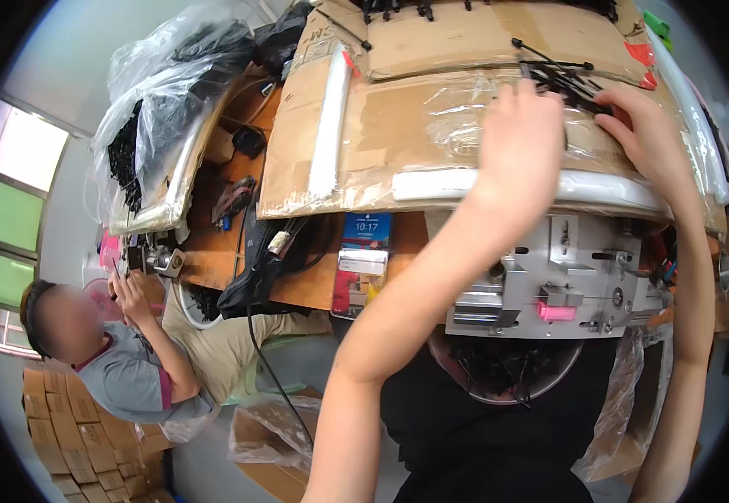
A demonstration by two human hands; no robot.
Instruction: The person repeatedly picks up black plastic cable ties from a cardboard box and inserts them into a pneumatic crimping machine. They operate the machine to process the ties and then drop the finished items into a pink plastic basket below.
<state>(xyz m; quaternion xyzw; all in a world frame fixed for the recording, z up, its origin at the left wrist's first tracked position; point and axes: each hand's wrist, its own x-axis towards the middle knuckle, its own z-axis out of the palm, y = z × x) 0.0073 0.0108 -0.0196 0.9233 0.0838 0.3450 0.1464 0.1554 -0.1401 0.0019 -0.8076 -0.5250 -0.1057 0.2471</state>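
Thin black rod-like pieces with thicker ends (567, 82) lie in a loose heap on the tape-covered cardboard (398, 126). My left hand (522, 126) is at the left side of this heap, its fingers bunched together and pointing down; whatever is between the fingertips is hidden. At the heap's right side is my right hand (648, 138), thumb and forefinger apart, fingertips close to the rods. Below the cardboard edge, under my forearms, sits a metal fixture (582, 277) with clamp blocks and a pink cylindrical piece (555, 312).
A bowl (498, 394) of black pieces rests at my lap. Left of the fixture lies a phone (363, 260) with a lit screen, beside black cables (268, 260). A co-worker (138, 369) sits at left, near a plastic bag of black parts (176, 101). Stacked cartons (79, 427) stand behind.
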